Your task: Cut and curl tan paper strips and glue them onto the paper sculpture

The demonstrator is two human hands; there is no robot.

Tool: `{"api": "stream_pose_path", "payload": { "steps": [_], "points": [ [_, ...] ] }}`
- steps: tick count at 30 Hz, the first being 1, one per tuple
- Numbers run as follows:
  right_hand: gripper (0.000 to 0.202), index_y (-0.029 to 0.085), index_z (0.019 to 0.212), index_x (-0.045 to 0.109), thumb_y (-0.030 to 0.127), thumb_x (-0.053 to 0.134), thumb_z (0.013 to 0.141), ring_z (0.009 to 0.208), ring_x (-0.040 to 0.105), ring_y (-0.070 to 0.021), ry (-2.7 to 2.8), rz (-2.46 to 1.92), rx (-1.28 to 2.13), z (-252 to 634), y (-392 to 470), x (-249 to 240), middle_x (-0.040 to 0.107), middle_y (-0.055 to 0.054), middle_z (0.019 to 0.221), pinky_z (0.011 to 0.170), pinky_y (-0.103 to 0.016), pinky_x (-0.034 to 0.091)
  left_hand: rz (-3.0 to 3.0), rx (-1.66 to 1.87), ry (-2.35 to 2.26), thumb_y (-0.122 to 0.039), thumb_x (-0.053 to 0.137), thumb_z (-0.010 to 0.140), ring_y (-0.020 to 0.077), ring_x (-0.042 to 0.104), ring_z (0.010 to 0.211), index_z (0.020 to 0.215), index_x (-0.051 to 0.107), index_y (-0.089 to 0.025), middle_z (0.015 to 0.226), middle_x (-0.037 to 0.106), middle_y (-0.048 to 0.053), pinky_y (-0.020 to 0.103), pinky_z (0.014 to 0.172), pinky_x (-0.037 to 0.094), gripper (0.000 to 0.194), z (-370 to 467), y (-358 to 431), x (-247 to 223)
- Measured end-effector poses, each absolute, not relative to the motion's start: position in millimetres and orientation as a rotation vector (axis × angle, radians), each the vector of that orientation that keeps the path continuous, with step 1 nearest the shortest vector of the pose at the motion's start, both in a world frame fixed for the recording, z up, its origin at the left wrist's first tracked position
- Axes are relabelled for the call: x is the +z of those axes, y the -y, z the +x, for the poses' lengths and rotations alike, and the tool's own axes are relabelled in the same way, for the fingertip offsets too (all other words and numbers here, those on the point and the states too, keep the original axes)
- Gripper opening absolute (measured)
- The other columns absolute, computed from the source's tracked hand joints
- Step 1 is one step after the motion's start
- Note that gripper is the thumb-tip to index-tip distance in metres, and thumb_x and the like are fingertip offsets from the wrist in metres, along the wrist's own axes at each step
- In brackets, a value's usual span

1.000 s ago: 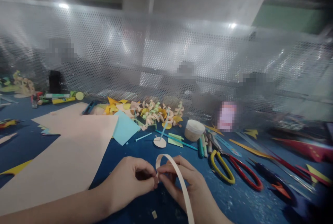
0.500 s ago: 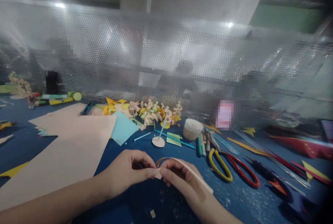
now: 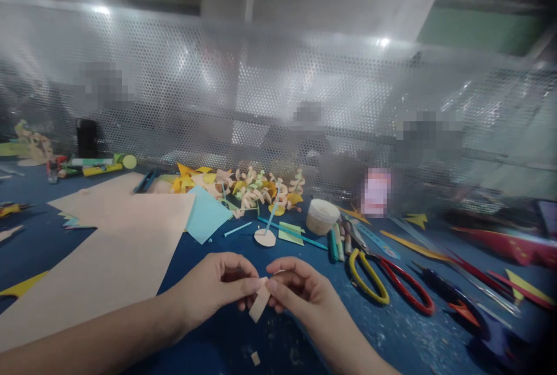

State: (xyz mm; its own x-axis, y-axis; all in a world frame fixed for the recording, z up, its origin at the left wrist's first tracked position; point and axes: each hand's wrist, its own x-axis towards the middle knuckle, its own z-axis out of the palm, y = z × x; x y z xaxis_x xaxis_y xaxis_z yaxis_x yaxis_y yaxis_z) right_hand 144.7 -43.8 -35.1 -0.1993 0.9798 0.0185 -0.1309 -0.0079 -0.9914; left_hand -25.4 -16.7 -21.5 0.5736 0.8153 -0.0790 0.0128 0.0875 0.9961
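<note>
A narrow strip of pale pink paper (image 3: pixel 260 303) is pinched between my two hands, its short end hanging down toward me. My left hand (image 3: pixel 221 282) grips its upper left side between thumb and fingers. From the other side, my right hand (image 3: pixel 300 291) presses thumb and fingers on the same piece, and the rest of the strip is mostly hidden behind the fingers. Just beyond the hands stands a thin blue paper stick (image 3: pixel 272 216) on a pale round paper base (image 3: pixel 264 238). A small paper scrap (image 3: pixel 255 358) lies on the table below.
Large pale pink sheets (image 3: pixel 134 235) and a blue sheet (image 3: pixel 206 213) lie left. Scissors (image 3: pixel 369 276), a white tub (image 3: pixel 322 216), a screwdriver-like dark tool (image 3: pixel 452 291) and paper strips sit right. Curled paper pieces (image 3: pixel 256 186) pile up before a perforated screen (image 3: pixel 209 96).
The long strip that curved over my right hand no longer lies there. More of its end now hangs below my fingertips. Both hands stay in nearly the same place.
</note>
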Motion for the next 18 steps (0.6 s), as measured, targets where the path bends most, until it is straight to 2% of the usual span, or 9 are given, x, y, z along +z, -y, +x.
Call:
{"api": "stream_pose_path", "payload": {
  "steps": [10,18],
  "points": [
    [0.027,0.017,0.08,0.058,0.037,0.07,0.066,0.059,0.053,-0.0079,1.303,-1.026,1.371,145.0,44.2,-36.6,0.059,0.003,0.064,0.059,-0.02,0.042,1.33,0.731,-0.838,-0.029,0.069,0.065,0.0078,0.049,0.053,0.065,0.063,-0.013,0.057,0.06,-0.004,0.02,0.057,0.039,0.017,-24.1,17.2,-18.6],
    [0.021,0.017,0.077,0.057,0.034,0.067,0.069,0.058,0.052,-0.0082,1.365,-1.056,1.321,145.2,44.5,-36.8,0.056,0.004,0.06,0.058,-0.02,0.041,1.338,0.715,-0.89,-0.029,0.068,0.066,0.0077,0.049,0.052,0.066,0.065,-0.013,0.055,0.06,-0.003,0.02,0.055,0.037,0.017,-25.8,16.4,-19.3]
  ]
}}
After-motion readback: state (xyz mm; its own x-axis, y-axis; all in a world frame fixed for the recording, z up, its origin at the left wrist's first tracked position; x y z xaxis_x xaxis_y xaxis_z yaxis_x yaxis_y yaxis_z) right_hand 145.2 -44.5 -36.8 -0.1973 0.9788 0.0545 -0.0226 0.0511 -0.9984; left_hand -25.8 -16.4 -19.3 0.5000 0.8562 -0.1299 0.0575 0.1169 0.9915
